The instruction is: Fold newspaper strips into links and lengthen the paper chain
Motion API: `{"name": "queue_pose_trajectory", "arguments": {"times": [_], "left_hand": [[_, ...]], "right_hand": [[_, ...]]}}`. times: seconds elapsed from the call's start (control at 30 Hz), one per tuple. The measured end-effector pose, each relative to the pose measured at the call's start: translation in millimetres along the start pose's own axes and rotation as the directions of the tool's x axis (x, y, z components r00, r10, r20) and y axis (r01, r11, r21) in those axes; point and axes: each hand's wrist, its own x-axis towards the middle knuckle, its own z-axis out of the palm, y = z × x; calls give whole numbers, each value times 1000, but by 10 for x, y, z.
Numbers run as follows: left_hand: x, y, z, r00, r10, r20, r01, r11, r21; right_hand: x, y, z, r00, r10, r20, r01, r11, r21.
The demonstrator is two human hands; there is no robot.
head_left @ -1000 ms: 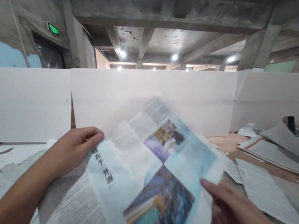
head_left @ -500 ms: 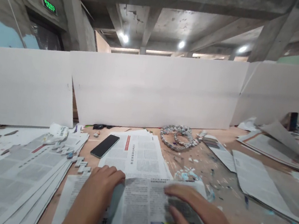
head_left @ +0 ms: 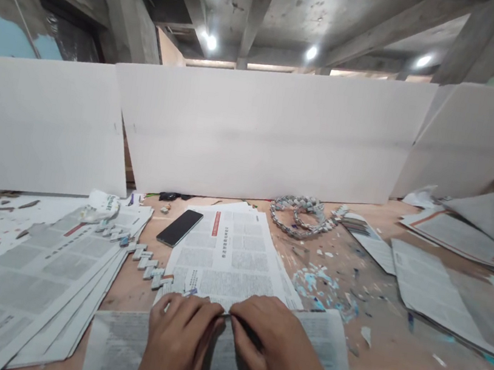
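Side by side at the bottom centre, my left hand and my right hand are both closed, fingertips almost touching. They pinch the far edge of a newspaper sheet, which hangs down toward me between the wrists. Most of that sheet is hidden by the hands. Beneath it lies another newspaper page, sticking out on both sides. Just beyond the fingers is a stack of printed newspaper pages. A zigzag chain of folded paper links ends close to my left hand's knuckles.
A phone lies left of the page stack. Coiled folded-paper rings sit behind, near the white board. More newspapers lie at left, others at right. Blue paint flecks and scraps dot the wooden table.
My hands were apart, with the right one blurred in motion; now they meet at the sheet's edge. The left hand moved right and the right hand moved left. The view tipped down slightly.
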Motion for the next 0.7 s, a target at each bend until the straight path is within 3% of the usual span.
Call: {"name": "queue_pose_trajectory", "arguments": {"times": [0.13,0.3,0.53,0.6,0.7], "left_hand": [[56,38,58,1000,-8,25,10,998,-64],[75,-73,-20,1000,17,14,-17,1000,-25],[76,-291,-95,1000,11,5,-11,1000,24],[70,-321,-83,1000,-1,13,1,1000,14],[78,-326,-62,999,-40,10,40,999,3]], "right_hand": [[29,1,14,999,-12,-37,10,998,-60],[58,176,-55,993,-1,-119,-13,993,-117],[-16,736,-331,989,-37,-144,-1,966,-259],[-70,946,-441,989,6,-148,-54,944,-325],[-114,1107,-615,957,102,-271,-203,904,-376]]}}
